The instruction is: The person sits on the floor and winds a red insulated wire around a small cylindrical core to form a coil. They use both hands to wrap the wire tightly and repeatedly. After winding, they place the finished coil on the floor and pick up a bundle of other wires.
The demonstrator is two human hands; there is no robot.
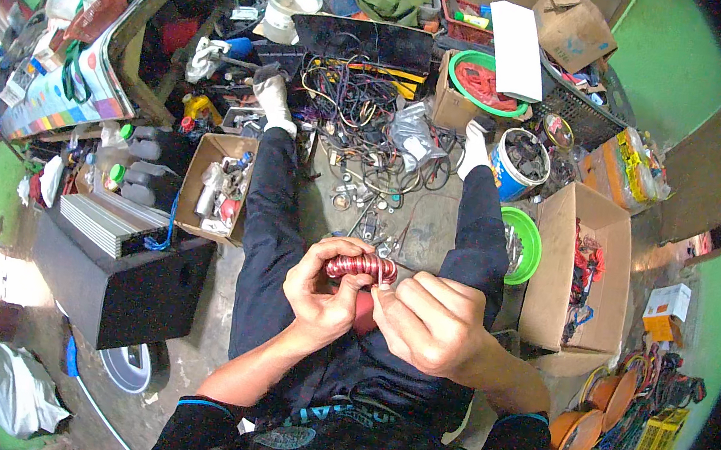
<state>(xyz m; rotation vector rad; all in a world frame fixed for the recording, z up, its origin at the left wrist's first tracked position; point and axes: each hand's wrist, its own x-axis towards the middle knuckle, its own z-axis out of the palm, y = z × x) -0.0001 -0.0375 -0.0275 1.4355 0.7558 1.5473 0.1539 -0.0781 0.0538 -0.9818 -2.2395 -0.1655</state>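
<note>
A coil of shiny reddish copper wire (pixel 351 266), wound in tight turns, is held up above my lap. My left hand (pixel 324 288) curls around its left side, thumb pressing from below and fingers over the top. At the coil's right end, my right hand (pixel 428 322) is closed in a pinch on what looks like the wire's end. Below the coil, between my hands, a dull red rounded thing (pixel 365 313) partly shows; its kind I cannot make out.
Tangled cables (pixel 365 110) and small metal parts (pixel 369 226) cover the floor between my legs. A cardboard box (pixel 551 273) and a green basin (pixel 534 249) stand on the right. At left are a black box (pixel 114 277) and a small carton (pixel 192 179) of parts.
</note>
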